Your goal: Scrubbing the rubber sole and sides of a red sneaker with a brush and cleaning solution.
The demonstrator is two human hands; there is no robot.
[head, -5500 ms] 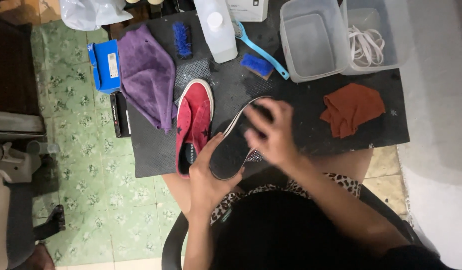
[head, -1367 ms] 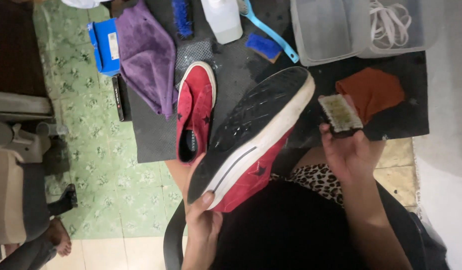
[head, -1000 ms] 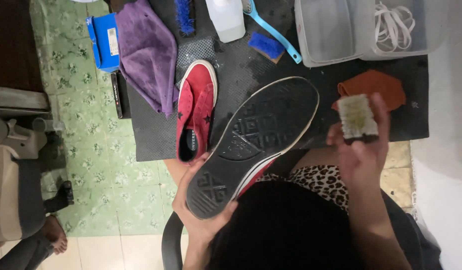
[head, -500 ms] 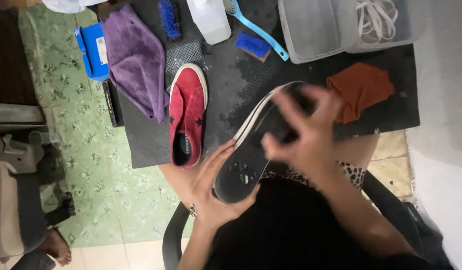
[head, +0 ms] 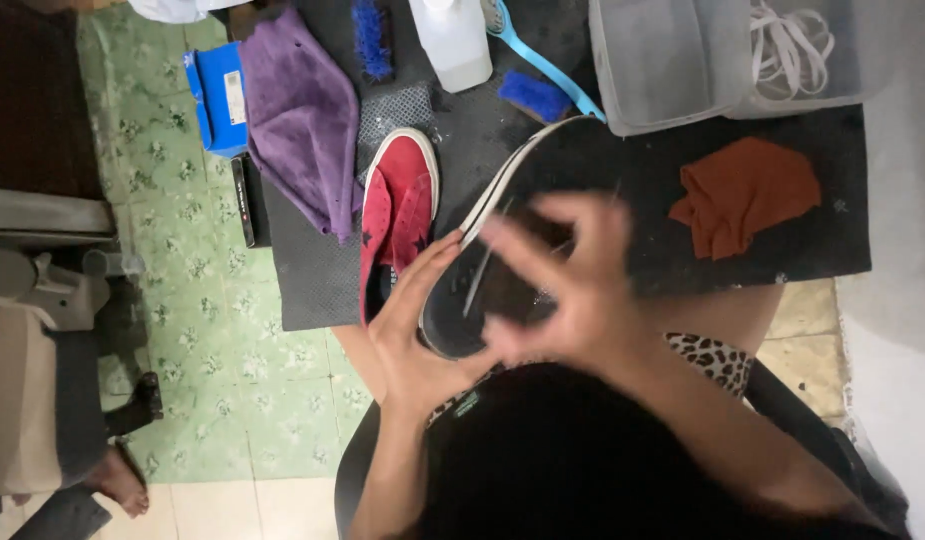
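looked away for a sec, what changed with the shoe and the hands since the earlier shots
The right hand, which a second ago held a small scrubbing pad up clear of the shoe, has come down onto the sole and is blurred; the pad is hidden now. The shoe has dropped lower and tilted. The left hand still grips its heel end. The red shoe, purple cloth and orange cloth lie as before on the mat.

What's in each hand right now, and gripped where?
Left hand holds the upturned shoe by its heel end, sole facing up. Right hand is spread over the sole, motion-blurred; whether it holds anything cannot be told.
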